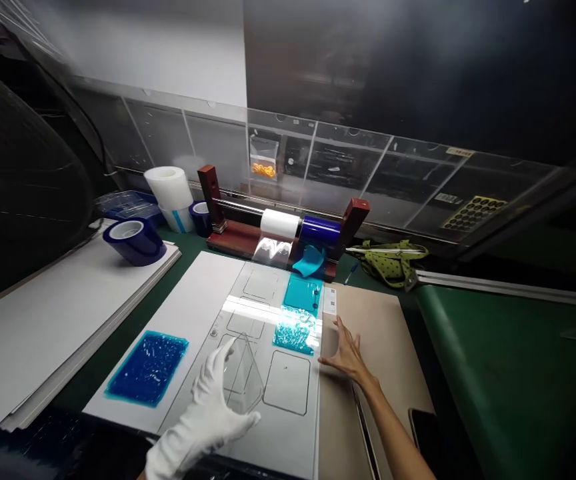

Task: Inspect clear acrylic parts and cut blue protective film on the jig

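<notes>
Head view. Left hand (207,417) in a white glove, fingers curled around a clear plastic sheet (242,372), gripping its near left edge; sheet lifted at a tilt above the grey panel (288,427), its far corner rising beyond the fingertips. Right hand (347,352) bare, fingers spread flat, nothing pinched, pressed on the brown board (383,320) right at the panel's right edge, just right of the clear sheet. On the panel, outlined rectangles; teal film patches (302,293) near its far right corner, ahead of the right hand. Dark blue film piece (148,367) on the white sheet to the left of the gloved hand. Further back, a red stand (241,237) with white and blue rolls (321,230) on a bar. Blue tape roll (134,240) on stacked white boards at left. Green bag (393,260) at right rear.
</notes>
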`<state>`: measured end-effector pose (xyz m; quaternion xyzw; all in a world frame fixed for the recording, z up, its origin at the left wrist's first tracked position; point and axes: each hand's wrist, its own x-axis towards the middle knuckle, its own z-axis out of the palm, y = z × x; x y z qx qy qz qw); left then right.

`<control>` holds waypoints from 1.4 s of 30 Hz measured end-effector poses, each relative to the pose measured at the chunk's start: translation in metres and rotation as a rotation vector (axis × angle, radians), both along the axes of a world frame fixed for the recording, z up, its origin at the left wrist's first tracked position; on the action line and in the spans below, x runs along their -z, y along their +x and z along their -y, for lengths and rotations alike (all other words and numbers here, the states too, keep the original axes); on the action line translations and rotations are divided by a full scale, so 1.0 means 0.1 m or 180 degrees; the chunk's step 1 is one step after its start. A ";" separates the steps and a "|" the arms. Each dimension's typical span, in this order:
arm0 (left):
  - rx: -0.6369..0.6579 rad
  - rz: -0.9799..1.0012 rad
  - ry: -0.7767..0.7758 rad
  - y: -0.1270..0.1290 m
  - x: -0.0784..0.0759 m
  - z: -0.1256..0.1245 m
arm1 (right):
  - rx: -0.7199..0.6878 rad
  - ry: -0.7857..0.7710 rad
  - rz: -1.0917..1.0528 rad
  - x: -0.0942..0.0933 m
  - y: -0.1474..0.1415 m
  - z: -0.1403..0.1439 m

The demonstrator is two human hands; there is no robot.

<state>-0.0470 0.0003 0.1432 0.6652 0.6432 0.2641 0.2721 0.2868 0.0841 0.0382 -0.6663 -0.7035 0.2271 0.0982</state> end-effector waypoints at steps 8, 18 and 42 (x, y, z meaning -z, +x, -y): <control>0.0059 0.0725 -0.0592 0.04 -0.09 0.31 | 0.0797 -0.0126 0.0418 0.00 0.35 0.39; 0.1225 0.0630 -0.0660 0.31 -0.26 0.42 | 0.1857 -0.0085 0.0027 0.06 0.06 1.46; 0.3087 -0.0154 -0.1108 0.88 -1.02 0.64 | 0.1117 0.0297 -0.2239 -1.51 -0.68 2.79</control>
